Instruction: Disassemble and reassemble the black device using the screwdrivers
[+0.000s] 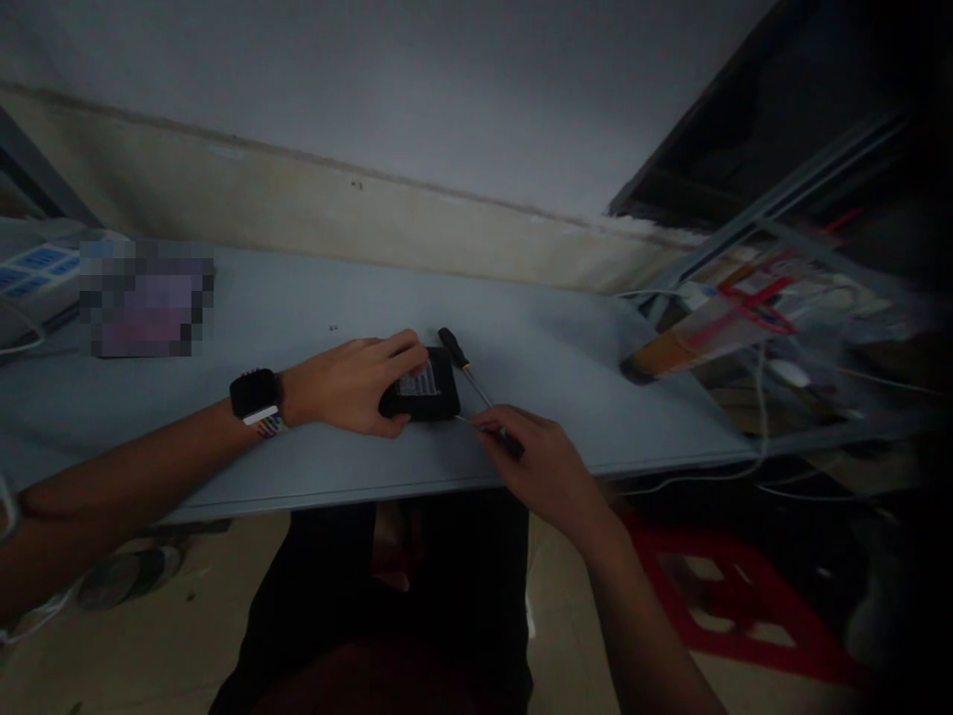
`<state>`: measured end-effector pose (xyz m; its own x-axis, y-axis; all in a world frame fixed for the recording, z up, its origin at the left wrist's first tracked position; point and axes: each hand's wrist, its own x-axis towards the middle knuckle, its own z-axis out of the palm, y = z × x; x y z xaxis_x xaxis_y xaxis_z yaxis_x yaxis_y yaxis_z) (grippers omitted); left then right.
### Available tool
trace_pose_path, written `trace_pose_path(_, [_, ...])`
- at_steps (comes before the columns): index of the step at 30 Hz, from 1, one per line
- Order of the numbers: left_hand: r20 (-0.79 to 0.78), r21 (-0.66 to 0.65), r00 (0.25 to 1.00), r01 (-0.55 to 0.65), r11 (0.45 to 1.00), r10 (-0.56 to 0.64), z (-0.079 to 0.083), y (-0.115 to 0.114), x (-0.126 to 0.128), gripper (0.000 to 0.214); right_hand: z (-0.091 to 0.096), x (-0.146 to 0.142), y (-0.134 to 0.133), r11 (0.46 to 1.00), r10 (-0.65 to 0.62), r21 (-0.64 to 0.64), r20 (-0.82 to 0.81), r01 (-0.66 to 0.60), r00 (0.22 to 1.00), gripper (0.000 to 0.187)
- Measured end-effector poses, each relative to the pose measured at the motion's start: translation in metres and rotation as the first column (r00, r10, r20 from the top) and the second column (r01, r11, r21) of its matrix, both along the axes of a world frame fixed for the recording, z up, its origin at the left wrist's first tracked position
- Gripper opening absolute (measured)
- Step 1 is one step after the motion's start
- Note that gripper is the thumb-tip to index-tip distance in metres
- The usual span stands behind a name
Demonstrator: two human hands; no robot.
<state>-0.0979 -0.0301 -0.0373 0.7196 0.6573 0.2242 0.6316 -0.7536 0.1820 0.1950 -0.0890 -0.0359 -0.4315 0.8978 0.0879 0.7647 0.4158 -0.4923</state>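
Note:
My left hand [364,382], with a watch on its wrist, is closed around a small black box-shaped device [436,397] that bears a printed label. The device rests on the grey table [298,462]. Between the fingers of my right hand [536,452] is the dark handle of a screwdriver [508,440], and its thin shaft reaches to the device's right lower edge. Whether the tip touches the device or goes into it I cannot tell. A second screwdriver [456,350], with a black and yellow handle, lies just right of the device, its shaft pointing toward my right hand.
A tall cup with brown drink [674,343] stands at the table's right end, beside a metal frame. Far left are a blurred-out flat item [153,308] and a white package with blue labels [41,273]. A red plastic stool [730,596] is below right. The wall borders the table's back.

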Motion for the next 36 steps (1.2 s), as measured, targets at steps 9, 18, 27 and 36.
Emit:
trace_pose_path(9, [-0.011, -0.01, 0.997, 0.073, 0.997, -0.073, 0.004, -0.006, -0.005, 0.049, 0.001, 0.019, 0.016, 0.996, 0.075, 0.043, 0.071, -0.078, 0.995, 0.02])
trace_pose_path(18, [0.036, -0.032, 0.996, 0.08, 0.996, -0.078, 0.003, -0.021, -0.019, 0.054, 0.006, 0.007, 0.052, 0.936, 0.349, 0.02, 0.084, -0.352, 0.933, 0.024])
trace_pose_path(27, [0.053, -0.045, 0.997, 0.054, 0.998, -0.051, 0.002, -0.014, 0.0, 0.07, 0.037, -0.002, 0.111, 0.861, 0.508, -0.095, 0.188, -0.499, 0.84, 0.021])
trace_pose_path(36, [0.039, -0.127, 0.998, -0.034, 0.991, 0.04, 0.009, -0.01, 0.025, 0.072, 0.041, -0.013, 0.134, 0.756, 0.643, -0.173, 0.019, -0.631, 0.765, 0.022])
